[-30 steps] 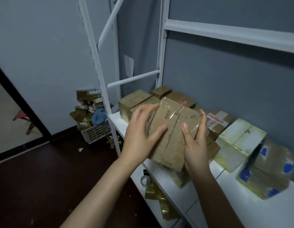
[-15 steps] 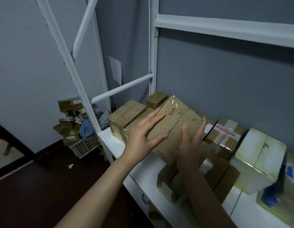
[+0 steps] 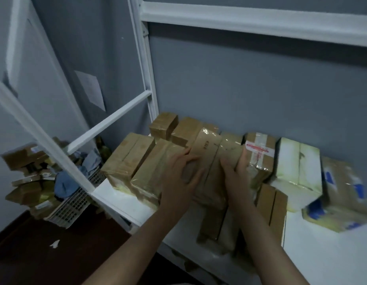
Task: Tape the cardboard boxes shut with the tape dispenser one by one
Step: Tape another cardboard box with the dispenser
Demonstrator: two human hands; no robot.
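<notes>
Head view: flat, brown, shiny cardboard box (image 3: 209, 153)
Left hand (image 3: 178, 177) grip: holds box side
Right hand (image 3: 237, 175) grip: holds other side

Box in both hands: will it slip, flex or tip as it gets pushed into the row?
Probably slippery: the box is wrapped in glossy clear tape. Likely stiff, since its edges look straight under the left hand and right hand. Unlikely to tip: it is broad and flat, with other boxes on both sides.

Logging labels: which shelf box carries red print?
The box right of the held box, bearing a red-and-white strip on top; the others show no red.
</notes>
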